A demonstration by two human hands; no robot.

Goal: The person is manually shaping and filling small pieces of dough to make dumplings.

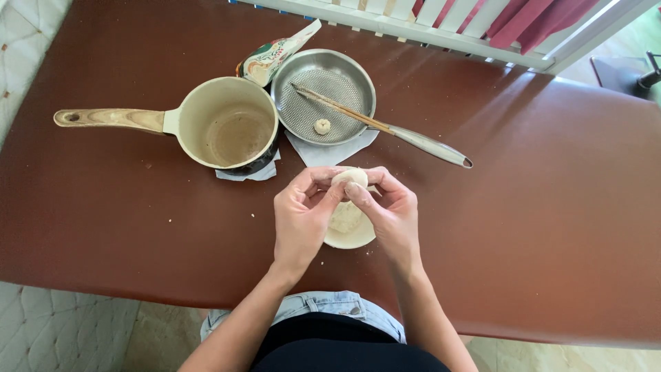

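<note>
1. Your left hand [303,210] and right hand [389,207] are both pinching a dough ball [350,178], fingers closed around it.
2. You're holding it just above the small bowl [350,238] on the bench [551,207].
3. A steel pan [323,96] is sitting beyond your hands.

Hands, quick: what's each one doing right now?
Left hand: closed, fingers pinching the small pale dough piece.
Right hand: closed, pinching the same dough piece from the other side.

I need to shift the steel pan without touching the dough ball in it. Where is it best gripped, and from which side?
Grip the steel pan by its long handle, which juts out towards the lower right, clear of the saucepan. Come in from that right side, probably near the handle's outer end. The chopsticks lie across the bowl and onto the handle's base, so a grip closer in might knock them.
</note>
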